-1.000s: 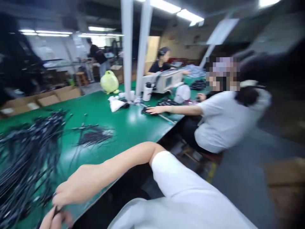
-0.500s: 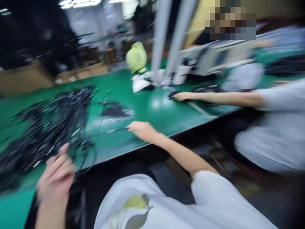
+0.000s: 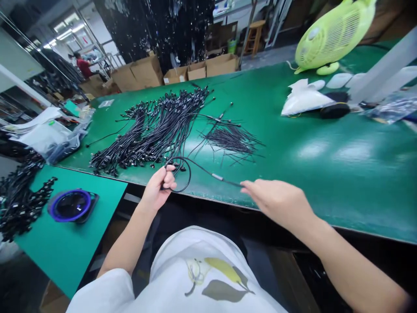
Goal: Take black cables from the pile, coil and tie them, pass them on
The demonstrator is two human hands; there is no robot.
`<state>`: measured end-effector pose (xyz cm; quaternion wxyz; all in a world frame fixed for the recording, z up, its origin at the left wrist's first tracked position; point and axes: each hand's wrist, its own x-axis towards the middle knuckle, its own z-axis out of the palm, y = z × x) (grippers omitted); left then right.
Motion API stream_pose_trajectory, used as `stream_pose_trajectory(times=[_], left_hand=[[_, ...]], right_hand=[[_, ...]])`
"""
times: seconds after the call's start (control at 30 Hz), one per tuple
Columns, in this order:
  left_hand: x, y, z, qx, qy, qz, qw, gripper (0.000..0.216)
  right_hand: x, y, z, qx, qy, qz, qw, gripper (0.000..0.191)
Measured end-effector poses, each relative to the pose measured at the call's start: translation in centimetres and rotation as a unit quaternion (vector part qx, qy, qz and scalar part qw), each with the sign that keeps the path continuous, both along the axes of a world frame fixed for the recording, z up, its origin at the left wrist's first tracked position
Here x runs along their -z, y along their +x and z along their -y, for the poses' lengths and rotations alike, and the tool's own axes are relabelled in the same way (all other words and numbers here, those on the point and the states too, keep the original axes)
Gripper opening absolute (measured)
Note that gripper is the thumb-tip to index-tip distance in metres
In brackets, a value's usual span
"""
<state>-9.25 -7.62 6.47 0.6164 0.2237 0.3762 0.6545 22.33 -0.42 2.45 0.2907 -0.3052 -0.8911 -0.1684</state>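
A black cable (image 3: 199, 165) runs between my two hands above the front edge of the green table. Its left part is looped into a coil, and my left hand (image 3: 160, 186) is closed around that coil. My right hand (image 3: 280, 201) pinches the cable's other stretch, just right of a small grey label (image 3: 217, 177) on it. Beyond my left hand lies a big pile of black cables (image 3: 156, 130) with connector ends. A smaller heap of thin black strips (image 3: 233, 139) rests to the right of that pile.
A lower green table (image 3: 74, 248) at left carries a purple-rimmed round dish (image 3: 70, 205) and more bundled cables (image 3: 24, 195). Toward the back right stand a lime-green fan (image 3: 335, 37), a white bag (image 3: 304, 100) and a grey post (image 3: 387, 65). Cardboard boxes (image 3: 143, 71) line the far side.
My view has swung left, so the co-worker on the right is out of sight. My left hand, fingers raised and blurred before, is now closed on the coiled cable; my right still pinches it.
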Motion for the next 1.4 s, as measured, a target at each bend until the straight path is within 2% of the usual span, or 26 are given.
stream_pose_trajectory(times=[0.07,0.13,0.27,0.37,0.43,0.5,0.57,0.63,0.67,0.7,0.73,0.8,0.83,0.9,0.97,1.07,1.13,1.17,1.2,1.23,1.33,1.4], left_hand=[[-0.3,-1.1,0.1,-0.003,-0.009,0.081,0.997,0.024],[-1.0,-2.0,0.4,-0.018,0.006,0.148,0.989,0.029],[-2.0,-2.5,0.3,-0.047,0.061,0.174,0.982,0.036],[-1.0,-1.7,-0.6,-0.016,0.051,0.068,0.996,0.035],[0.4,-0.6,-1.1,-0.007,0.058,-0.073,0.996,0.031],[1.9,0.7,-1.1,0.017,0.086,-0.239,0.967,0.029],[3.0,2.0,-0.5,0.108,0.115,-0.382,0.911,0.03],[3.4,2.9,0.6,0.235,0.126,-0.45,0.852,0.031],[3.5,3.1,1.2,0.28,0.124,-0.452,0.838,0.031],[3.6,3.3,1.7,0.301,0.119,-0.437,0.839,0.032],[3.6,3.4,2.0,0.298,0.112,-0.406,0.856,0.032],[3.8,3.5,2.4,0.254,0.097,-0.315,0.909,0.032],[4.0,3.6,2.4,0.228,0.089,-0.264,0.933,0.031],[4.6,3.9,2.2,0.196,0.067,-0.191,0.959,0.032],[5.6,4.3,2.0,0.173,0.049,-0.176,0.968,0.035],[7.7,4.8,2.1,0.118,0.052,-0.207,0.97,0.037],[9.0,4.8,2.4,0.1,0.053,-0.257,0.96,0.034],[9.6,4.8,2.6,0.106,0.049,-0.291,0.95,0.035],[9.9,4.6,2.8,0.123,0.047,-0.329,0.935,0.037],[10.2,4.4,2.9,0.147,0.045,-0.365,0.918,0.039],[10.3,3.6,3.2,0.227,0.041,-0.42,0.878,0.047],[10.0,3.1,3.3,0.252,0.044,-0.403,0.879,0.051]], right_hand=[[-0.3,0.4,-1.5,0.04,0.012,-0.041,0.998,0.025],[-0.1,0.7,-3.1,0.049,-0.008,-0.055,0.997,0.028],[0.6,0.0,-4.6,0.031,-0.055,-0.016,0.998,0.035],[0.3,-1.5,-3.5,0.025,-0.087,0.018,0.996,0.036],[-0.4,-2.9,-1.9,-0.037,-0.149,0.065,0.986,0.036],[-1.4,-4.2,-0.3,-0.153,-0.253,0.118,0.948,0.035],[-2.3,-5.4,0.7,-0.242,-0.352,0.119,0.897,0.033],[-2.8,-6.4,0.9,-0.253,-0.414,0.053,0.873,0.034],[-2.8,-6.8,0.7,-0.236,-0.431,-0.005,0.871,0.032],[-2.5,-7.3,0.5,-0.215,-0.442,-0.075,0.867,0.029],[-2.1,-7.8,0.3,-0.197,-0.451,-0.148,0.858,0.025],[-0.6,-9.0,0.2,-0.18,-0.479,-0.274,0.814,0.03],[0.2,-9.7,0.4,-0.174,-0.506,-0.317,0.783,0.033],[1.8,-11.2,1.0,-0.157,-0.573,-0.381,0.709,0.028],[2.6,-12.5,1.7,-0.138,-0.626,-0.455,0.618,0.027],[2.7,-13.9,2.5,-0.141,-0.664,-0.56,0.475,0.032],[2.5,-14.8,2.9,-0.147,-0.684,-0.588,0.405,0.036],[2.5,-15.2,3.2,-0.146,-0.686,-0.599,0.386,0.038],[2.5,-15.6,3.5,-0.141,-0.681,-0.609,0.381,0.04],[2.7,-16.0,3.9,-0.132,-0.672,-0.615,0.389,0.041],[3.4,-16.5,5.3,-0.103,-0.646,-0.601,0.459,0.04],[3.6,-16.3,5.9,-0.104,-0.656,-0.56,0.496,0.04]])
